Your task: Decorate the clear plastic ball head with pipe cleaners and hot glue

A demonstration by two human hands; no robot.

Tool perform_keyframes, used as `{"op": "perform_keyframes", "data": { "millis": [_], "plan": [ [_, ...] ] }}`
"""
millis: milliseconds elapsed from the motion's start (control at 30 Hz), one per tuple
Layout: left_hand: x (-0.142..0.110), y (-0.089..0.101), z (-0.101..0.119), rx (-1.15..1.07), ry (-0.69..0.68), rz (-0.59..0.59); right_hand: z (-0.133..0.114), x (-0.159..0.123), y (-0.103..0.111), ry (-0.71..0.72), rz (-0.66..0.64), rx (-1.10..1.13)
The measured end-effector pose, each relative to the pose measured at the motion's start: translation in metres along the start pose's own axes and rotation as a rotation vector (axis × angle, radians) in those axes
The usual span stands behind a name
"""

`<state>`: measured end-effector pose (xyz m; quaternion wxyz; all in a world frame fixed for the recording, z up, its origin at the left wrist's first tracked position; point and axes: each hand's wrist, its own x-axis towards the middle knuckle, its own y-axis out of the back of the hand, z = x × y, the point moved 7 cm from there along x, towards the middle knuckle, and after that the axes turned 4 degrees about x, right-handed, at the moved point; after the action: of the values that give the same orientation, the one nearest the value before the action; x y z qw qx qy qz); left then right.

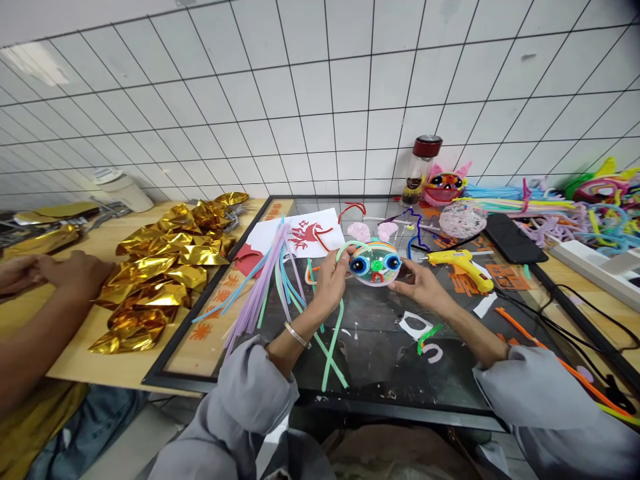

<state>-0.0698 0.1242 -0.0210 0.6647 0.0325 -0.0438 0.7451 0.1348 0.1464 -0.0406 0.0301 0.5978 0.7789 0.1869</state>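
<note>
Between both hands is a round clear animal face craft (376, 277), with big blue eyes, a green nose and pink fuzzy ears. My left hand (333, 279) grips its left rim, fingers closed. A pale green pipe cleaner (334, 340) arches over that hand and hangs below it; whether the fingers pinch it is hidden. My right hand (416, 280) holds the right rim with thumb and fingers. Lilac, blue and green pipe cleaners (265, 287) lie in a bunch to the left. A yellow glue gun (461, 265) rests right of my right hand.
A black phone (515, 238), a white power strip (600, 270) and black cables (545, 320) lie at right. A lidded bottle (420, 173) and a pink-eared craft (445, 187) stand by the wall. At left, another person's hands (75, 273) are beside gold foil (165, 280).
</note>
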Motion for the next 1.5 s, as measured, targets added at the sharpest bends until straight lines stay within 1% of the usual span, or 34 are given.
{"op": "perform_keyframes", "data": {
  "millis": [200, 300, 533, 700, 900, 1033, 1133, 1267, 1367, 1500],
  "plan": [
    [-0.001, 0.0, 0.005, 0.068, -0.038, 0.009, -0.001, 0.0, 0.001, -0.033, -0.012, -0.014],
    [-0.003, 0.002, 0.01, 0.084, -0.041, 0.037, 0.001, 0.001, 0.005, -0.016, 0.009, -0.018],
    [-0.003, 0.006, 0.014, 0.068, -0.04, 0.075, 0.021, 0.003, 0.011, -0.028, 0.054, 0.074],
    [-0.001, 0.007, 0.012, 0.087, -0.05, 0.077, 0.029, 0.003, 0.014, -0.065, 0.09, 0.121],
    [-0.002, 0.006, 0.013, 0.11, -0.07, 0.065, 0.024, 0.004, 0.019, -0.063, 0.15, 0.154],
    [-0.001, 0.008, 0.011, 0.122, -0.061, 0.076, 0.023, 0.003, 0.022, -0.108, 0.194, 0.189],
    [0.0, 0.009, 0.007, 0.146, -0.035, 0.069, 0.02, 0.002, 0.019, -0.12, 0.182, 0.216],
    [0.002, 0.004, -0.002, 0.141, 0.016, -0.002, 0.016, 0.0, 0.009, -0.134, 0.128, 0.315],
    [0.002, 0.0, -0.004, 0.129, 0.006, -0.032, 0.013, -0.002, 0.001, -0.146, 0.081, 0.379],
    [0.002, 0.001, -0.003, 0.164, -0.018, -0.025, 0.011, -0.003, -0.004, -0.148, 0.043, 0.393]
  ]
}}
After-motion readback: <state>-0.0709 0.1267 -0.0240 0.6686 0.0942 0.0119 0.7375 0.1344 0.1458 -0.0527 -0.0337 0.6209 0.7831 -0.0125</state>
